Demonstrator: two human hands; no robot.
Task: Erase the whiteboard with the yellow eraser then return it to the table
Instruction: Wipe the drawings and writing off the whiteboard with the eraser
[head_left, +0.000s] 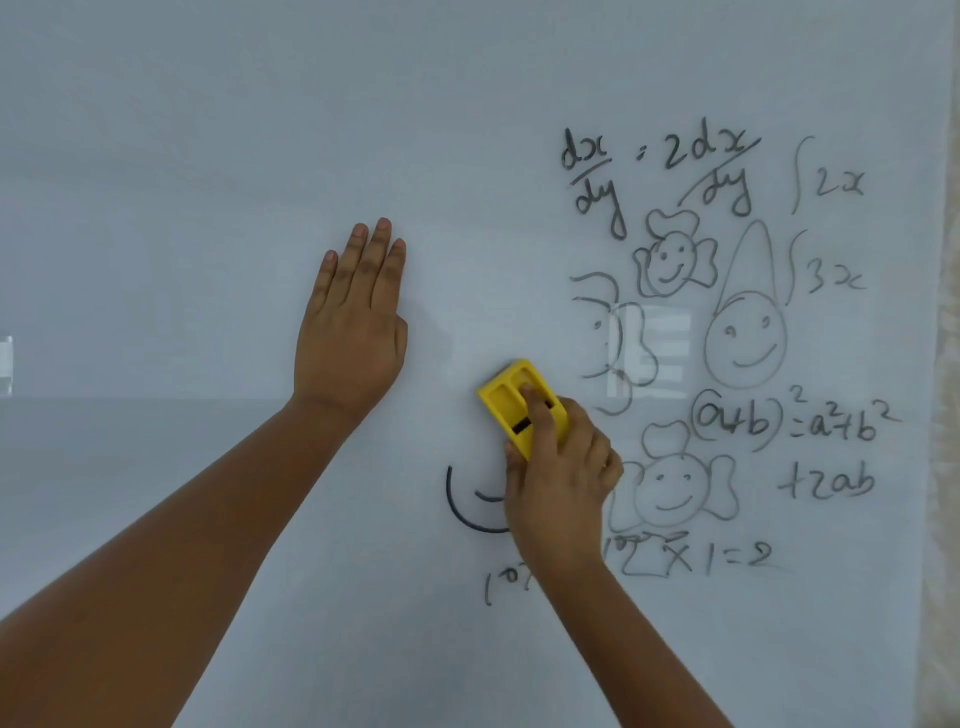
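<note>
The whiteboard (208, 130) fills almost the whole view. My right hand (558, 483) grips the yellow eraser (506, 397) and presses it flat against the board, just left of the drawings. My left hand (353, 322) lies flat on the board with fingers together, up and to the left of the eraser, holding nothing. Dark marker formulas and smiley faces (748, 343) cover the board's right part. A partly wiped curved face (470, 512) shows beside my right wrist. The table is out of view.
The board's left half carries no writing. A pale textured wall strip (948, 364) runs along the board's right edge. A small bright patch (5, 364) sits at the far left edge.
</note>
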